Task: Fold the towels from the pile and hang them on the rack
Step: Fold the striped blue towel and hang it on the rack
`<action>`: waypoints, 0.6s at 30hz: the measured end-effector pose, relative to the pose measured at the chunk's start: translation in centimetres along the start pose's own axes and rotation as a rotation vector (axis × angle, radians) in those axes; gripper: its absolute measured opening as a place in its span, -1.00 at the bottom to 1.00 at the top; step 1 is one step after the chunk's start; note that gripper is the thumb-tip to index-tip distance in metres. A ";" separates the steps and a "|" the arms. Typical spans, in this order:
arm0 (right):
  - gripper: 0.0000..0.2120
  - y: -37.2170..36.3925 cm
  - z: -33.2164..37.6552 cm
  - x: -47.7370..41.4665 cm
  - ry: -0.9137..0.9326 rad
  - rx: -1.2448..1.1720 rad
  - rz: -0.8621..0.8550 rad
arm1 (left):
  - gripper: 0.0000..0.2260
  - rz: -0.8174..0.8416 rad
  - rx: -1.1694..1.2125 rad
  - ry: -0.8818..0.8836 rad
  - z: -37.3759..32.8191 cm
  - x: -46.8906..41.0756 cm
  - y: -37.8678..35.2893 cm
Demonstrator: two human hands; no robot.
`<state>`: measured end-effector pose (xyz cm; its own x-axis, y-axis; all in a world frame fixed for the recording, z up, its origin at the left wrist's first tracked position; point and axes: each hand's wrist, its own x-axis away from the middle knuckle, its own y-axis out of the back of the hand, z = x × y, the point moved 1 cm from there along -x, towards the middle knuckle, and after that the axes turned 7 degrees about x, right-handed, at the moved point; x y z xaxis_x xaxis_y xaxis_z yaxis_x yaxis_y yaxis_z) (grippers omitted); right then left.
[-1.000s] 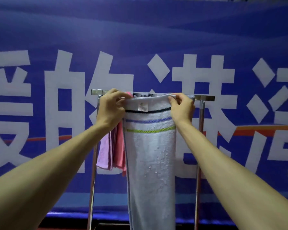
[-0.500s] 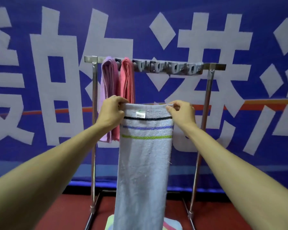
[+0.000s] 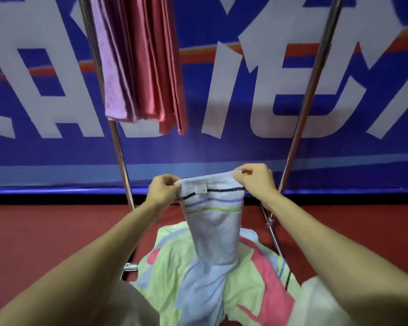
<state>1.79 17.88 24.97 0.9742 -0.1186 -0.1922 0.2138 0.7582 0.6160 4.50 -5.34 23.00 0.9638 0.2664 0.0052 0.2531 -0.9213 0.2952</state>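
Blue banner (image 3: 245, 149) backs a red floor (image 3: 45, 231). Curled fingers of the left hand (image 3: 163, 191) and right hand (image 3: 257, 182) pinch the striped towel's (image 3: 214, 220) top corners. Its lower end rests on the pile (image 3: 172, 267) between the rack's (image 3: 309, 90) legs, and a pink towel (image 3: 118, 78) hangs above.

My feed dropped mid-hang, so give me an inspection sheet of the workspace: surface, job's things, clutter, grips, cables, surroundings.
Surface: red floor under the rack.
Job's things: striped towel held up, lower end reaching the towel pile; lilac towel and pink towel hang on the rack.
Clutter: nothing seen.
Grips: left hand and right hand each pinch a top corner of the striped towel.
Cables: nothing seen.
Surroundings: blue banner with white lettering behind the rack.
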 end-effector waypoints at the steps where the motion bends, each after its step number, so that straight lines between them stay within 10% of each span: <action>1: -0.91 -0.7 -0.9 0.2 -0.042 0.007 0.014 | -0.80 0.024 0.094 0.073 0.9 0.3 -0.5; 18: -0.92 -3.9 -0.4 1.8 -0.201 -0.337 0.242 | -0.85 0.303 0.604 0.271 -0.1 2.5 -2.8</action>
<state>2.69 14.93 21.94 0.9951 -0.0087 0.0989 -0.0252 0.9415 0.3360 6.16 -2.05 22.25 0.9641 -0.0366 0.2631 0.0557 -0.9406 -0.3349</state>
